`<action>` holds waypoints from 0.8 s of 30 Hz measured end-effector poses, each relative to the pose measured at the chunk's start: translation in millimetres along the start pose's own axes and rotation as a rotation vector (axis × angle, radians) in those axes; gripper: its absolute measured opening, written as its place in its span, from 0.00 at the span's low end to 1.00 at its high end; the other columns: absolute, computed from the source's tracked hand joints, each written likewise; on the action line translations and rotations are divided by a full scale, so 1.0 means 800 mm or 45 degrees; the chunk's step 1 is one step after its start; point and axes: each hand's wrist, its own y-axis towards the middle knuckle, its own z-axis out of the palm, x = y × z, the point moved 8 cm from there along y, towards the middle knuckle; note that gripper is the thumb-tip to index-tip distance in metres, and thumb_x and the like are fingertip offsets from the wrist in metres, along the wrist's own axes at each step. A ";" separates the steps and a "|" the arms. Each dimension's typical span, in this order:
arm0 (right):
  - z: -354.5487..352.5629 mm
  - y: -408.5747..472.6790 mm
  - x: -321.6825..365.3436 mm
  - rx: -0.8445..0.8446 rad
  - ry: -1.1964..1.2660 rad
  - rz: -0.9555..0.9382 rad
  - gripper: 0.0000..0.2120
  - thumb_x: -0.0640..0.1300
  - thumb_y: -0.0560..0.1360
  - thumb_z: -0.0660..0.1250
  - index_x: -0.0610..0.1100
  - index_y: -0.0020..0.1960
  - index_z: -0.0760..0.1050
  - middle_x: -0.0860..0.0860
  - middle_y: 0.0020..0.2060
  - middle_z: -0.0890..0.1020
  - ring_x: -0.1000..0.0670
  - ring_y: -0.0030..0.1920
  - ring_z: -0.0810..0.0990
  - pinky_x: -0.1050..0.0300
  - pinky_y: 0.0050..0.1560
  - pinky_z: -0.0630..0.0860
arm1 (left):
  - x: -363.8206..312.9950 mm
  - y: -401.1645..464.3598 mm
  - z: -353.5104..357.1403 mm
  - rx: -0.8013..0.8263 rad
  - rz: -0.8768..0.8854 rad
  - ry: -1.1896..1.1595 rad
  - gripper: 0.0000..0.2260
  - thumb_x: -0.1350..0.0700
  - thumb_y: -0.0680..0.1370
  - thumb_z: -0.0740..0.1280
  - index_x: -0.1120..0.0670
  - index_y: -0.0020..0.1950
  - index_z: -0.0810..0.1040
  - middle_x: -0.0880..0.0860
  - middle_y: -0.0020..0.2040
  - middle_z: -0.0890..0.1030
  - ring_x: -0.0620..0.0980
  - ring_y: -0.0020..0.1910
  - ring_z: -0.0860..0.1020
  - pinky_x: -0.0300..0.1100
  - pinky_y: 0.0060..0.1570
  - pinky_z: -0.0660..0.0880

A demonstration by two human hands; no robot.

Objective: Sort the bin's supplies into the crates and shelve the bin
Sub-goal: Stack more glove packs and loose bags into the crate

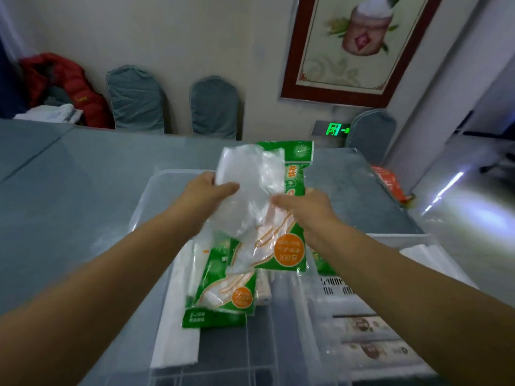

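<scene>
Mid-sort: my left hand [207, 190] and right hand [302, 207] both grip a glove pack [289, 246] above the bin [156, 185]; next, probably into a crate [390, 240].

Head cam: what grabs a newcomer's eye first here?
Centre frame, the left hand and right hand hold up a clear plastic bag and a green glove packet over the clear bin. A second green packet lies in the bin below. On the wall at upper right hangs a red-framed picture.
</scene>
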 end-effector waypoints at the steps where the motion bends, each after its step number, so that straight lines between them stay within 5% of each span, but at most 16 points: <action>1: -0.011 0.000 0.001 -0.004 0.008 -0.006 0.10 0.37 0.63 0.77 0.41 0.39 0.77 0.48 0.27 0.81 0.52 0.22 0.80 0.65 0.20 0.71 | -0.006 -0.003 0.015 0.021 -0.011 -0.104 0.11 0.55 0.72 0.70 0.59 0.51 0.78 0.63 0.49 0.82 0.61 0.45 0.81 0.57 0.51 0.78; 5: -0.054 0.011 0.000 0.002 0.035 -0.039 0.11 0.39 0.62 0.78 0.41 0.41 0.78 0.45 0.33 0.83 0.48 0.28 0.82 0.57 0.29 0.78 | -0.031 -0.012 0.070 0.032 0.031 -0.161 0.07 0.58 0.70 0.72 0.57 0.47 0.79 0.61 0.45 0.83 0.58 0.40 0.82 0.51 0.45 0.79; 10: -0.116 0.040 -0.007 0.122 0.076 -0.031 0.12 0.46 0.64 0.77 0.44 0.43 0.78 0.47 0.35 0.85 0.48 0.32 0.83 0.55 0.33 0.79 | -0.052 -0.011 0.119 -0.150 0.084 -0.127 0.04 0.61 0.69 0.72 0.54 0.38 0.79 0.50 0.26 0.82 0.44 0.22 0.79 0.34 0.21 0.74; 17: -0.235 0.100 -0.038 0.287 0.052 0.000 0.05 0.43 0.71 0.71 0.44 0.45 0.78 0.47 0.35 0.86 0.47 0.36 0.84 0.51 0.39 0.82 | -0.064 0.002 0.182 -0.357 0.113 -0.252 0.04 0.60 0.71 0.71 0.55 0.43 0.78 0.54 0.38 0.81 0.53 0.35 0.80 0.45 0.38 0.78; 21: -0.269 0.132 -0.071 0.352 -0.509 -0.208 0.07 0.39 0.73 0.68 0.48 0.38 0.75 0.53 0.24 0.81 0.60 0.26 0.79 0.70 0.26 0.72 | -0.063 -0.001 0.206 -0.480 0.138 -0.295 0.04 0.61 0.71 0.69 0.54 0.38 0.77 0.53 0.35 0.80 0.51 0.31 0.79 0.49 0.39 0.79; 24: -0.251 0.148 -0.107 0.453 -0.990 -0.450 0.08 0.42 0.73 0.66 0.48 0.36 0.73 0.52 0.30 0.77 0.52 0.32 0.76 0.60 0.30 0.69 | -0.054 -0.008 0.217 -0.565 0.128 -0.354 0.06 0.63 0.71 0.69 0.54 0.36 0.77 0.53 0.34 0.80 0.52 0.33 0.79 0.52 0.40 0.79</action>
